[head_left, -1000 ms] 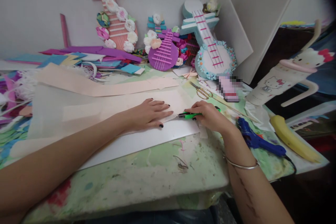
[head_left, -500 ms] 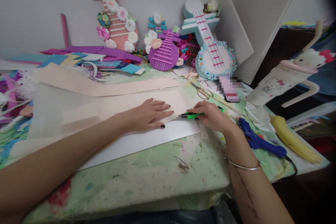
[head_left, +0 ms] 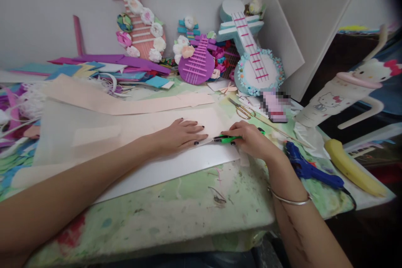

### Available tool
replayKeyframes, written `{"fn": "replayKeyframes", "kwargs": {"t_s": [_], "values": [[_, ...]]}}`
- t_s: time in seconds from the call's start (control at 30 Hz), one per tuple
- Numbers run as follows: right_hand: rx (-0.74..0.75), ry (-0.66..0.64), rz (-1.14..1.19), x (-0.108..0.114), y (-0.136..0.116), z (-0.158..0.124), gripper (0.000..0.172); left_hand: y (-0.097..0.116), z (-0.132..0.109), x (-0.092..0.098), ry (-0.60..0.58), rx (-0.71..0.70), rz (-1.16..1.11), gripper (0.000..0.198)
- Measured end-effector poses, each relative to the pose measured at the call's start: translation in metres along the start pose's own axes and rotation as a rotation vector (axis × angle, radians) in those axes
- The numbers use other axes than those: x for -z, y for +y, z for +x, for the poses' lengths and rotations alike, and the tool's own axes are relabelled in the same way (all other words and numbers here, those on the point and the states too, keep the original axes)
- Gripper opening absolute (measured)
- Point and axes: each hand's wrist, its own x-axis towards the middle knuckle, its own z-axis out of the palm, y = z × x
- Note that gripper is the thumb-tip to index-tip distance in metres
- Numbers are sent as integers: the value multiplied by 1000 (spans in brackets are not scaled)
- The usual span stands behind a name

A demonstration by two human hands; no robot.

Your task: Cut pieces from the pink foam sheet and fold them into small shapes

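While the left hand (head_left: 182, 136) is lying flat with fingers spread, gripping nothing and pressing the peach sheet (head_left: 141, 127) onto the white board (head_left: 176, 165), the right hand (head_left: 253, 139) is curling closed around a green cutter (head_left: 226, 138). The cutter's tip is sitting at the sheet's right edge, just beside the left fingertips. A blue glue gun (head_left: 310, 169) is lying near the right wrist, and scissors (head_left: 242, 109) are resting beyond the knuckles.

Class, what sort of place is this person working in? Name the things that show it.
Probably a home craft corner: handmade foam guitars lean on the wall, coloured foam sheets lie stacked, and a blue glue gun lies by the right hand holding a green cutter.
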Motion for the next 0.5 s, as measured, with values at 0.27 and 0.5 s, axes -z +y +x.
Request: {"fn": "replayKeyframes", "kwargs": {"t_s": [0.27, 0.5], "values": [[-17, -4, 4, 0, 0, -2, 55, -5, 0, -3, 29, 2, 0, 42], [-57, -26, -5, 4, 2, -5, 56, -4, 0, -3, 37, 4, 0, 42]]}}
